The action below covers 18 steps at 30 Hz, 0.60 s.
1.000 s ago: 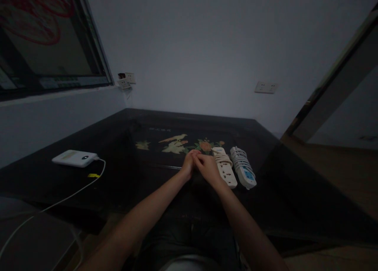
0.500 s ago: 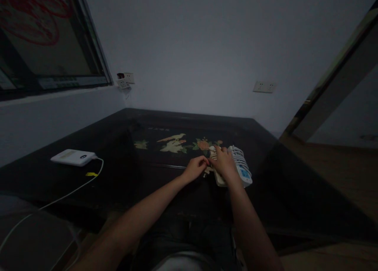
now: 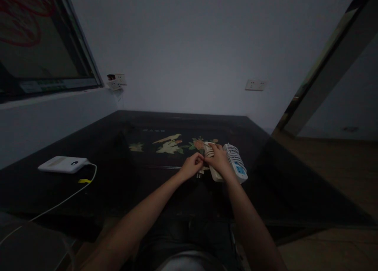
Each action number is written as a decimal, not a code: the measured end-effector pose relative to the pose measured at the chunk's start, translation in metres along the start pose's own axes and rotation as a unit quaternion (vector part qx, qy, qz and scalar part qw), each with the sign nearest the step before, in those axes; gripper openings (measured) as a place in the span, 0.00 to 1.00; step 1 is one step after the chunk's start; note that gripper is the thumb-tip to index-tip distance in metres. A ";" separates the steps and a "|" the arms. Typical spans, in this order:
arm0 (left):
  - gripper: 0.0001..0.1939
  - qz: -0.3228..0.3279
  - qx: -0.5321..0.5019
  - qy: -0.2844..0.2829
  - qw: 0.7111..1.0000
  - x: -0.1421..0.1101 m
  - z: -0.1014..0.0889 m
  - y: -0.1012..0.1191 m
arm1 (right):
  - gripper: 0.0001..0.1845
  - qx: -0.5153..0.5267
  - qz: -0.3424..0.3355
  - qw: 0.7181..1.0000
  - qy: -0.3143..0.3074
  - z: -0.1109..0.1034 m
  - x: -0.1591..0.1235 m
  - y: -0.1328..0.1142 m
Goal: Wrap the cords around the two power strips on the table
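A cream power strip (image 3: 216, 177) with its cord wound around it lies on the dark table, partly hidden by my hands. My right hand (image 3: 221, 160) lies over it, fingers wrapped around its wound part. Close beside, my left hand (image 3: 191, 166) is closed in a pinch at the strip's left edge, on its cord. The cord's plug (image 3: 199, 174) hangs out just below the left fingers, prongs toward me. To the right of my right hand, a white power strip (image 3: 241, 174) with a blue socket face lies wrapped in its own cord.
A white power bank (image 3: 63, 164) with a white cable (image 3: 71, 198) lies at the table's left, near a yellow tag (image 3: 84, 180). The black table (image 3: 165, 188) has a bird and flower picture. Wall sockets (image 3: 256, 85) are behind it, and a window is at upper left.
My hands were clasped together left of the cream power strip; they parted. The right hand moved onto the strip, the left took its cord, and the plug came into view. The view has shifted slightly right.
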<state>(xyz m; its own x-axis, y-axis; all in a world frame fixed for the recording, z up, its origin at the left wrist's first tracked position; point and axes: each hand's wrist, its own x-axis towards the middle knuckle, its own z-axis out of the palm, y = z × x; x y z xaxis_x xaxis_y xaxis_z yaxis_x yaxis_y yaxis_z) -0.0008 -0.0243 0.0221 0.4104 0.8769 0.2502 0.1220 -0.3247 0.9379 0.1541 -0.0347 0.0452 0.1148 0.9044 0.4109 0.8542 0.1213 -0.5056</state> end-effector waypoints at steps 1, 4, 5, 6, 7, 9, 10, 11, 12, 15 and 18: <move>0.06 -0.008 0.003 0.004 1.000 0.001 -0.001 0.001 | 0.33 0.027 -0.001 0.999 0.018 -0.002 0.002 -0.001; 0.10 -0.021 -0.005 0.010 1.000 0.001 -0.005 0.005 | 0.34 0.123 -0.004 0.990 0.073 -0.003 0.007 -0.006; 0.12 -0.026 -0.016 0.005 1.000 0.000 -0.005 0.006 | 0.34 0.156 -0.004 0.984 0.087 -0.001 0.008 -0.008; 0.14 -0.034 -0.029 -0.003 0.999 0.000 -0.005 0.006 | 0.35 0.187 -0.004 0.977 0.097 0.001 0.007 -0.010; 0.16 -0.044 -0.040 -0.012 0.998 -0.001 -0.005 0.006 | 0.35 0.216 -0.003 0.971 0.104 0.005 0.007 -0.012; 0.22 -0.070 -0.058 -0.018 0.996 -0.002 -0.005 0.003 | 0.35 0.261 0.005 0.959 0.110 0.013 0.005 -0.016; 0.24 -0.086 -0.066 -0.014 0.994 -0.001 -0.004 0.001 | 0.35 0.281 0.012 0.953 0.109 0.018 0.003 -0.018; 0.27 -0.101 -0.076 -0.006 0.992 -0.001 -0.003 -0.001 | 0.35 0.301 0.019 0.948 0.106 0.021 0.003 -0.019; 0.28 -0.115 -0.091 0.005 0.989 0.000 -0.003 -0.004 | 0.34 0.323 0.026 0.941 0.102 0.024 0.002 -0.019; 0.28 -0.146 -0.166 0.040 0.975 0.004 -0.003 -0.006 | 0.30 0.399 0.034 0.912 0.086 0.026 0.004 -0.020; 0.21 -0.143 -0.227 0.082 0.960 0.007 -0.008 -0.001 | 0.30 0.479 0.040 0.874 0.068 0.024 0.007 -0.022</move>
<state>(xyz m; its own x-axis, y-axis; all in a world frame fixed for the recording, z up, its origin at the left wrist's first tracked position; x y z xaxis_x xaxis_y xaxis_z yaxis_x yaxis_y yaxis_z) -0.0056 -0.0145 0.0249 0.2662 0.9633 -0.0333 -0.2142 0.0928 0.9724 0.1241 -0.0212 0.0406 0.2702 0.8762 0.3991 0.0311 0.4064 -0.9132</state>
